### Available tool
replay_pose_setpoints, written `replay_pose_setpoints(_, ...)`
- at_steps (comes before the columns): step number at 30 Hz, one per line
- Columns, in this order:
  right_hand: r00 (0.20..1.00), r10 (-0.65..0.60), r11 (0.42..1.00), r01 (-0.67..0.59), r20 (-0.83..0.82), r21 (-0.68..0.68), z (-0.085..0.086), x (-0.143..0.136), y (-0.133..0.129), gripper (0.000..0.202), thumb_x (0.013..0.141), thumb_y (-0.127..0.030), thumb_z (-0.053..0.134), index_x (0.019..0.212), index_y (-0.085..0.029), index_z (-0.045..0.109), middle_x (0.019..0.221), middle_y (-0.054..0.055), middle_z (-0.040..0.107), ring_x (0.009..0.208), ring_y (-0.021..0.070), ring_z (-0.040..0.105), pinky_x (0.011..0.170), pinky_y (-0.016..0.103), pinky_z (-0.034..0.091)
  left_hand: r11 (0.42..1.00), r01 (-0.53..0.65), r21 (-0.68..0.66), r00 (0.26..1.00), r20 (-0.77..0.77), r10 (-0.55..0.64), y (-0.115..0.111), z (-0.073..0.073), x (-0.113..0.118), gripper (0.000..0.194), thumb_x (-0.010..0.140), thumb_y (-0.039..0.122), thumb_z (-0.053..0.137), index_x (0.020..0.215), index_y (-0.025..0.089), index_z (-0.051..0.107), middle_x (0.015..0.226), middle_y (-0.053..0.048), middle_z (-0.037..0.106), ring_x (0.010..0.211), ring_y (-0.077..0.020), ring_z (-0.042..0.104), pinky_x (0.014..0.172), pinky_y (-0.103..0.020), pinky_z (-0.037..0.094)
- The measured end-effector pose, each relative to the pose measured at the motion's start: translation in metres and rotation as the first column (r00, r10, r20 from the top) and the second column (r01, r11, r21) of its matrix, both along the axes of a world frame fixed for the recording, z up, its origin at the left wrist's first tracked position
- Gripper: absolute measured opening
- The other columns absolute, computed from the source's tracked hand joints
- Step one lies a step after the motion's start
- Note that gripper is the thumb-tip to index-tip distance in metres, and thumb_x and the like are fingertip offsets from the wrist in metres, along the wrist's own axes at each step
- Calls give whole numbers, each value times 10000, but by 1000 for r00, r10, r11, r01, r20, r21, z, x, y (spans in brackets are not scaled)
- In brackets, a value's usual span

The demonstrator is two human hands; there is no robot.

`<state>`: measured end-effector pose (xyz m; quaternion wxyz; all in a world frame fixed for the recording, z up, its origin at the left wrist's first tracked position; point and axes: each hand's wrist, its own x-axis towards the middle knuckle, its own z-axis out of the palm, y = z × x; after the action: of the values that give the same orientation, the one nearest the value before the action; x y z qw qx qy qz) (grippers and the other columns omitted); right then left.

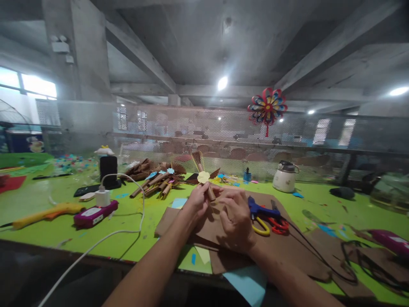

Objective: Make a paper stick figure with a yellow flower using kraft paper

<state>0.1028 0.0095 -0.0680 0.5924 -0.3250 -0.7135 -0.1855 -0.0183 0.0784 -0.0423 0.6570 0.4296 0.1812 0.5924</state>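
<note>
and here we are at the green table [131, 245], all eyes on the brown paper roll [198, 162], sitting dead centre between the two hands and a touch beyond them. the left hand [202, 199] has it, thumb and fingers closed around the lower part of the tube. the right hand [236, 218] comes in from 4 o'clock, knuckles up, fingers curled towards the tube; whether they pinch anything, a thread perhaps, i cannot tell.

now the line that matters: the roll's long axis tilts from 11 o'clock at the frayed top to 5 o'clock at the lower end. that lower end points in towards the gap between the hands, lying at about 10 o'clock from the right hand and just beside its fingertips. the left hand is the nearer one, in full contact, and the yellow paper flower [203, 177] sits on the roll right above its thumb.

around the hands, brown cardboard [271, 251] spreads underneath. at 3 o'clock, just beside the right hand, there's a blue glue gun [260, 209], with yellow scissor handles [262, 228] and red scissor handles [280, 227] next to it. a heap of brown rolls [159, 181] lies at 10 o'clock, and a yellow glue gun [47, 215] well apart at 9. blue paper [248, 285] pokes out at 5.
</note>
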Motion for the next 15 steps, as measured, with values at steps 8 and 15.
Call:
replay_pose_setpoints(8,977,142,955,-178,-160,-238,-10,-7,15,215,813,-149,472,865,-171,679,849,75,668,788,191,602,730,321,468,998,-35,54,998,-43,38,3,-1,1,175,805,280,622,736,121,596,722,-121,699,773,-233,680,763,-344,516)
replay_pose_setpoints(15,872,58,718,-374,-486,-587,-19,-9,33,184,742,-321,603,773,-147,656,662,33,635,566,148,556,520,252,430,995,-85,52,989,-118,90,1,-2,3,107,835,242,576,810,147,532,798,-120,706,733,-206,675,711,-337,528)
